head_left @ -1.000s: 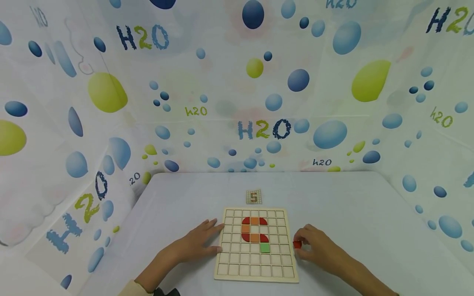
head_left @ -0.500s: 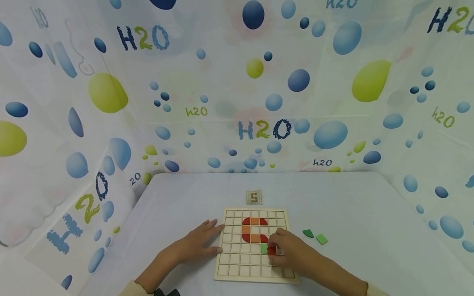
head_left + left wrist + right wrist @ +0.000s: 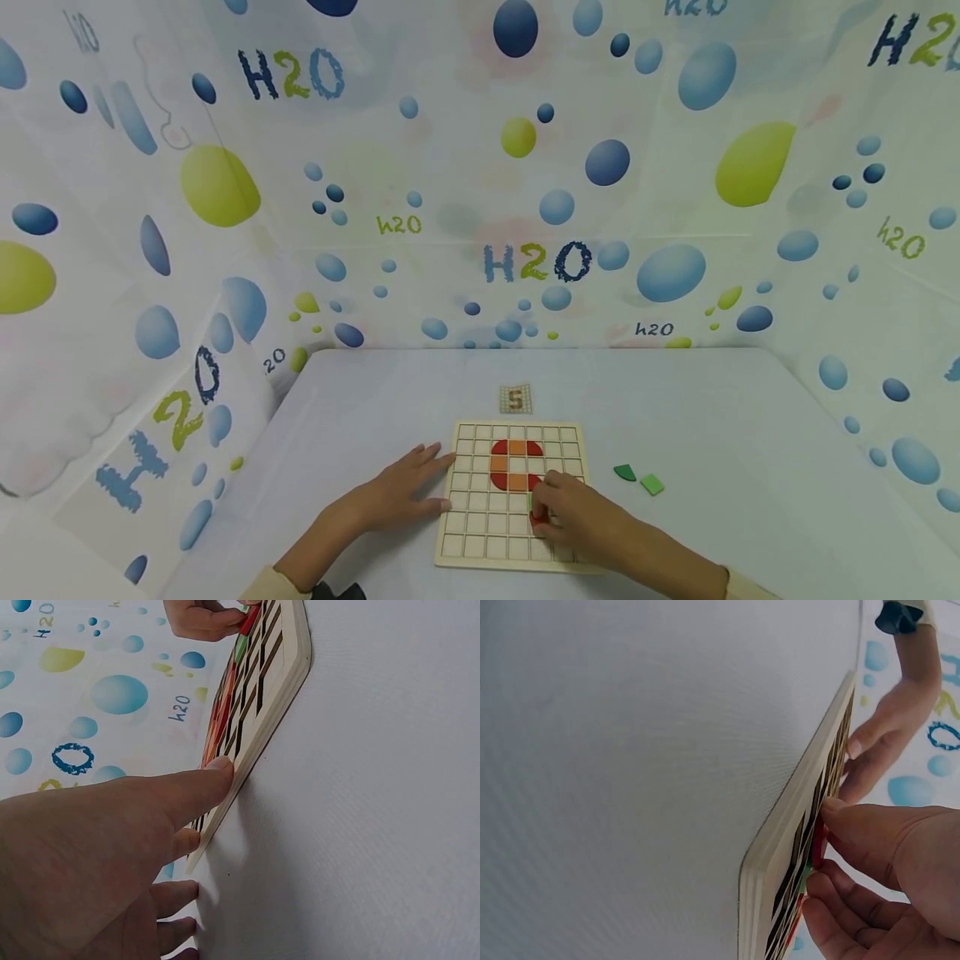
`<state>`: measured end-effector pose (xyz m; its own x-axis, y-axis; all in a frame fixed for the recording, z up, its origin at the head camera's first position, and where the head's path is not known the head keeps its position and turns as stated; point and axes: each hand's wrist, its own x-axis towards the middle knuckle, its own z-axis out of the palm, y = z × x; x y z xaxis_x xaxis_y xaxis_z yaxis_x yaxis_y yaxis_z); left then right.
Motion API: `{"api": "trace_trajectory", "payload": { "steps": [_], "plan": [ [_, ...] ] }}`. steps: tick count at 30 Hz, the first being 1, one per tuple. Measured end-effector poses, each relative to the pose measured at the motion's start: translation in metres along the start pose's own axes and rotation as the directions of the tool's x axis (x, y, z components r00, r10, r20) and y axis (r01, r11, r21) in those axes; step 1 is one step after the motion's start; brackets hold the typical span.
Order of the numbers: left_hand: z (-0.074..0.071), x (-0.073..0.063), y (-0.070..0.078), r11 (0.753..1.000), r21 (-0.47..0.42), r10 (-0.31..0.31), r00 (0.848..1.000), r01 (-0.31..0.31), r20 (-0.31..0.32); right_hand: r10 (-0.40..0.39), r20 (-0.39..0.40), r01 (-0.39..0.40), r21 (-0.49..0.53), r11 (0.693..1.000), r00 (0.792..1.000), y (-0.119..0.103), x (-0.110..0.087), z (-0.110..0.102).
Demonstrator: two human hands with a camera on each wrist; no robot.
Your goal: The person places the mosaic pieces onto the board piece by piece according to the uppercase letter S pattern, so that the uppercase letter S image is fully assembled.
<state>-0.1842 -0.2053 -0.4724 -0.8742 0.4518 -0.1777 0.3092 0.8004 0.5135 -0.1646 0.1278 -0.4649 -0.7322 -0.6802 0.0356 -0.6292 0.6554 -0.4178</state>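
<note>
A square wooden grid board [image 3: 465, 547] lies on the table, with red and orange tiles forming a curved shape in its upper cells. My right hand [image 3: 581, 517] pinches a red tile [image 3: 537, 520] between thumb and fingers over the cell just below the green tile. In the right wrist view, that red tile [image 3: 819, 841] is tilted against the board beside the green tile [image 3: 805, 879]. With its fingers extended, my left hand [image 3: 401, 490] touches the board's left edge. In the left wrist view, the left thumb [image 3: 202, 791] rests on the board's rim.
A small card [image 3: 515, 399] with an S pattern on a grid lies beyond the board. To the right of the board are a dark green curved tile [image 3: 625, 472] and a light green square tile [image 3: 652, 484]. A patterned cloth [image 3: 450, 167] hangs behind the table.
My right hand has carried the red tile from beside the board's right edge leftward over the grid, uncovering the two green tiles on the table. My left hand has stayed put.
</note>
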Motion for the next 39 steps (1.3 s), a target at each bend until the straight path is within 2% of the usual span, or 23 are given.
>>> {"api": "trace_trajectory", "payload": {
  "steps": [12,24,36,39],
  "plan": [
    [-0.002,-0.002,0.003,1.000,-0.004,0.005,1.000,-0.005,0.002,-0.020,0.037,0.020,0.013,1.000,0.999,-0.005,-0.004,-0.006],
    [-0.001,-0.001,0.003,1.000,0.000,-0.005,1.000,0.005,0.006,-0.055,0.045,0.057,-0.034,0.998,0.997,-0.001,-0.003,-0.008],
    [0.000,0.000,0.003,1.000,0.012,-0.008,1.000,0.008,0.003,-0.055,0.035,0.056,-0.047,0.997,0.998,0.000,-0.001,-0.007],
    [-0.001,0.001,0.004,1.000,0.006,-0.010,1.000,0.010,0.006,-0.016,0.047,0.017,-0.013,1.000,0.999,0.006,-0.002,-0.008]
  ]
}}
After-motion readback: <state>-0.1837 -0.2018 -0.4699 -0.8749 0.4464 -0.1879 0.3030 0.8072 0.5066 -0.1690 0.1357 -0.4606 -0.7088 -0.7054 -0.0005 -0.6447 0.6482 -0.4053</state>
